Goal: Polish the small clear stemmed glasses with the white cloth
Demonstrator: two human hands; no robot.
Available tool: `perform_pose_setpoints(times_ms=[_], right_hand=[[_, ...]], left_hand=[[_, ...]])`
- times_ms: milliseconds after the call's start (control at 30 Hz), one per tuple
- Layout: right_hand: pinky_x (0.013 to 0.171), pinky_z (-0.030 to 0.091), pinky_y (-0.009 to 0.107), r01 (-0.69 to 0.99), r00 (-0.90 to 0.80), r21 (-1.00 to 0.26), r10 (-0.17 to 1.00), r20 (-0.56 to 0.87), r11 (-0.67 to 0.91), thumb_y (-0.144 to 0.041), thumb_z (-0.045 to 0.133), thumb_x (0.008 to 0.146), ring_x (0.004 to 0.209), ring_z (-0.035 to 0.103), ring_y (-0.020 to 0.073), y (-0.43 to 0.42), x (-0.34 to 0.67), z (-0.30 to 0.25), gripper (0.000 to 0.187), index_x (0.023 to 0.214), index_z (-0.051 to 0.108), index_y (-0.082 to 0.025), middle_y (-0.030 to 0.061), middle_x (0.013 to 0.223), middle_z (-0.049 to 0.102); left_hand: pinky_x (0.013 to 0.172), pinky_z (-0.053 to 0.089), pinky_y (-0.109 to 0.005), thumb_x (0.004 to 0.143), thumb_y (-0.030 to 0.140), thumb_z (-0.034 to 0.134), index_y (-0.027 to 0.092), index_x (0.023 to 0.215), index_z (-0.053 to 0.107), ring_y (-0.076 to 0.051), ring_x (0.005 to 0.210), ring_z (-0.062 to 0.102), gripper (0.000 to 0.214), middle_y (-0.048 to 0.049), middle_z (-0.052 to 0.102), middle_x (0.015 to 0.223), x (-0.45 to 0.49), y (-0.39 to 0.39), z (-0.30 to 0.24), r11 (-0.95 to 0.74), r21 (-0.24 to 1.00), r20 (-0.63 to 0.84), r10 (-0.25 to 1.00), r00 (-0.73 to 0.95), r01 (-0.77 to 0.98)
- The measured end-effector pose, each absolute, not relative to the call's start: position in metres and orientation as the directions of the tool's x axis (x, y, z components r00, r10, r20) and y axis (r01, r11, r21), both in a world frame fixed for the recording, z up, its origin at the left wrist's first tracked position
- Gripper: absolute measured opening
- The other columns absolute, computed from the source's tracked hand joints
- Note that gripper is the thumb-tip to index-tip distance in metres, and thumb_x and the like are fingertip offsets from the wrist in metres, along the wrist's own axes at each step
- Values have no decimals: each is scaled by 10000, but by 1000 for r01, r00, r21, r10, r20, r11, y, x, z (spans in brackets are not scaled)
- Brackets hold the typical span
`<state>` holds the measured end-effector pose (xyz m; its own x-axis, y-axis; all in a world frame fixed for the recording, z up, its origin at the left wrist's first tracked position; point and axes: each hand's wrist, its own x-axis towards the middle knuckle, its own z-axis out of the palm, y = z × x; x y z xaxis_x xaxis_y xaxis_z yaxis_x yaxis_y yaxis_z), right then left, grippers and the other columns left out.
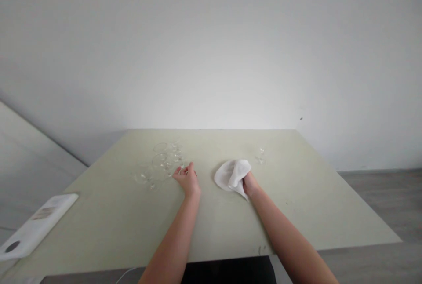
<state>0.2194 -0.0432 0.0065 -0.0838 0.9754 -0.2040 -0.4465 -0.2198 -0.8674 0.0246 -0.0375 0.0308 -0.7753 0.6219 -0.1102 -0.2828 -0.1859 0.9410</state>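
Glasses (161, 161): a clear, stemmed cluster on the left half of the table (224, 222), close-set, with overlapping outlines; exact number and contents too faint to make out.
Glass (261, 156), single: clear, on the right half, well apart from the cluster, beyond the right hand (249, 183).
Cloth (233, 173): white, folded over and draped, near mid-table, gripped in the right hand; its folds hide most of those fingers.
Left hand (187, 180): just beside the cluster's right edge, fingers curled, thumb raised; whether they hold a glass, cannot tell. It stands between the cluster and the cloth.
White block (42, 222): at the table's left edge, bearing a dark oval and a printed patch.
Black item (231, 271): at the near edge, between the forearms, partly cut off.
Cable (125, 274): thin, white, near edge, left of the left forearm.
Wall (211, 55): pale, along the table's far edge.
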Motion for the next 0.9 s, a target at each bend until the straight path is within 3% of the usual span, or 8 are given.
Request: perform_pose_setpoints(times_ms=[200, 333, 433, 667, 800, 900], right_hand=[[946, 539, 470, -441, -69, -880, 984, -163, -176, -643, 611, 753, 974, 723, 297, -42, 220, -1, 473, 924, 692, -210, 84, 899, 779], [934, 546, 454, -442, -80, -877, 982, -173, -190, -661, 567, 774, 963, 724, 298, -41, 220, 1, 471, 878, 687, -217, 92, 893, 780], [943, 540, 448, -473, -117, -848, 971, -209, -240, -627, 550, 796, 977, 718, 293, -41, 220, 2, 434, 867, 679, -219, 85, 903, 778], [977, 512, 471, -464, -139, -847, 965, -221, -261, -615, 596, 777, 1050, 694, 304, -42, 220, -2, 441, 934, 675, -210, 88, 928, 771], [979, 512, 488, -456, -139, -855, 968, -207, -248, -609, 655, 712, 1057, 692, 317, -42, 221, -4, 446, 924, 672, -217, 92, 963, 771], [985, 512, 487, -467, -136, -856, 974, -179, -223, -577, 680, 699, 1060, 693, 315, -42, 221, -5, 427, 928, 675, -217, 87, 993, 771]], left_hand=[[447, 330, -181, 734, 259, 742, 202, 1340, 323, -47, 418, 427, 739, 116, 517, 663, 13, -28, 29, -183, 945, -73, 691, -719, -271], [447, 342, -172, 669, 352, 790, 179, 1161, 461, -54, 413, 456, 617, 103, 546, 607, 8, -20, 29, -199, 941, -45, 725, -687, -272], [464, 371, -172, 629, 386, 822, 191, 1052, 475, -60, 427, 493, 581, 77, 594, 607, 10, -20, 31, -226, 932, -11, 762, -647, -282], [476, 402, -178, 657, 443, 818, 209, 1098, 484, -72, 422, 521, 600, 81, 614, 584, 21, -28, 37, -247, 887, 36, 879, -475, -390], [581, 493, -220, 658, 418, 842, 254, 1246, 421, -78, 514, 615, 742, -20, 734, 890, 27, -33, 42, -229, 856, 66, 937, -343, -463], [697, 545, -264, 670, 512, 821, 301, 1292, 402, -122, 705, 704, 779, -79, 709, 1143, 28, -37, 45, -207, 803, 95, 970, -222, -559]])
